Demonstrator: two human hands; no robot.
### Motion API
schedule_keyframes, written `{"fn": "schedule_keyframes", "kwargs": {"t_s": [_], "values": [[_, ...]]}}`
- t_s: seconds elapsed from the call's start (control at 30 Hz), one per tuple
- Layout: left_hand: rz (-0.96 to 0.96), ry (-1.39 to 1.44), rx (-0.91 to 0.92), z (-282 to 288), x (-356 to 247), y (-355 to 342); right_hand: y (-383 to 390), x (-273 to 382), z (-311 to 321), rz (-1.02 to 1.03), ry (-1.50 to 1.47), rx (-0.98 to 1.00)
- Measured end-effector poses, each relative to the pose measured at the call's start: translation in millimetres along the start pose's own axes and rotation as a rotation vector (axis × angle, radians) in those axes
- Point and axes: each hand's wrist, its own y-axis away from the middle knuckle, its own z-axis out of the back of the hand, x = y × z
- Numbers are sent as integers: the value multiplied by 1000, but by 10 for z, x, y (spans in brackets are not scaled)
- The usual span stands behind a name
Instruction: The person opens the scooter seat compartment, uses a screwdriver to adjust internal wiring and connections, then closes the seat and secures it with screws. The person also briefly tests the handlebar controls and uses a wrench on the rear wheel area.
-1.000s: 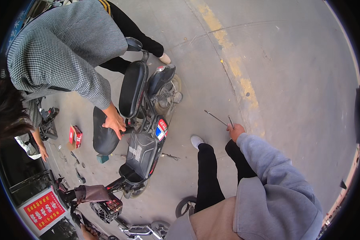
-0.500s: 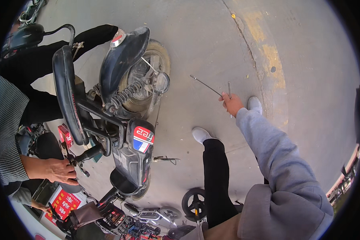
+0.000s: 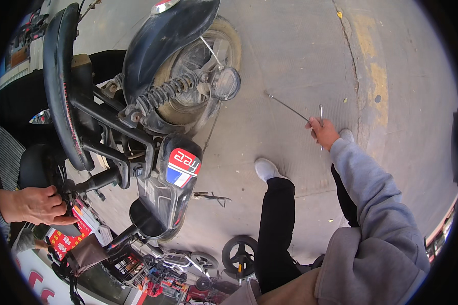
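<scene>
My right hand (image 3: 324, 134), in a grey sleeve, is closed around a T-handle socket wrench (image 3: 289, 108). The wrench's thin shaft points up and left toward the scooter's rear wheel (image 3: 191, 71), with its socket tip in the air, apart from the wheel. Its crossbar sticks out above and below my fingers. My left hand is out of view. To the left stands a dusty black electric scooter (image 3: 165, 168) with a coil spring shock absorber (image 3: 168, 91) beside the wheel. At the far left, another person's hand (image 3: 38, 206) rests near the scooter's handlebar.
My white shoe (image 3: 266, 169) stands on the concrete floor, right of the scooter's kickstand (image 3: 211, 197). Several parked bikes (image 3: 203, 262) and a loose-looking black wheel (image 3: 239, 256) are at the bottom. A crack (image 3: 348, 46) and faded yellow paint (image 3: 377, 84) run along the floor.
The scooter looks larger and nearer as the view has shifted. My right hand and the wrench sit farther right in the picture. The other person's hand appears farther left.
</scene>
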Motion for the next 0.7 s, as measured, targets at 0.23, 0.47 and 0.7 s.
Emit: {"fn": "schedule_keyframes", "kwargs": {"t_s": [0.23,0.47,0.7], "values": [[-135,-25,-161,-344,-273,746,-125,242,425,166,245,102],[-299,23,1293,-3662,323,4239,-104,255,551,378,21,499],[69,328,1527,-6221,158,6517,51,247,430,610,86,507]]}}
